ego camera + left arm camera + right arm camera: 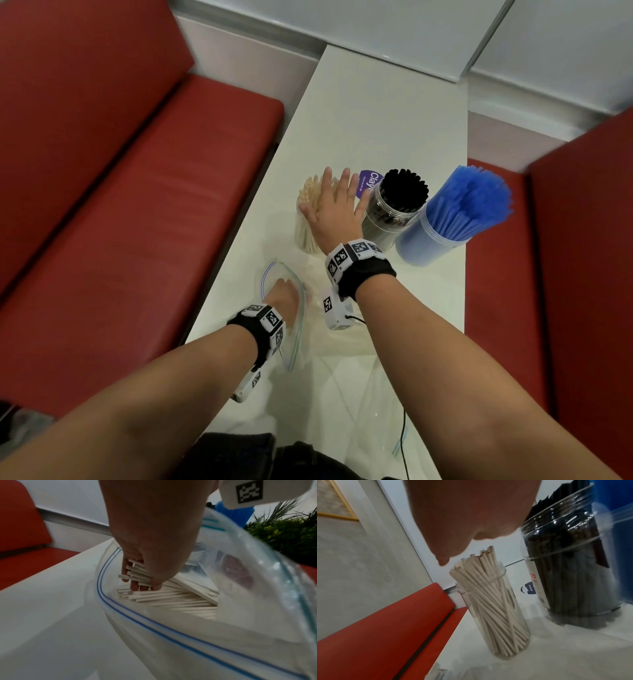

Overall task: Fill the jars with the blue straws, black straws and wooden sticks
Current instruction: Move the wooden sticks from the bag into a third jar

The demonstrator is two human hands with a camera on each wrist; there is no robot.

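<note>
Reaching into the clear zip-top plastic bag (171,635), the left hand (150,536) is curling its fingers around a small bundle of pale wooden sticks (137,573), apparently gathering the next batch; more sticks are lying loose beneath it in the bag. The right hand (334,209) is hovering flat, fingers spread and holding nothing, over the narrow clear jar of wooden sticks (494,615), probably levelling or steadying them to make room. Just beside it are standing the clear jar of black straws (394,209) and the clear jar of blue straws (442,226), both looking full, on the white table (376,113).
</note>
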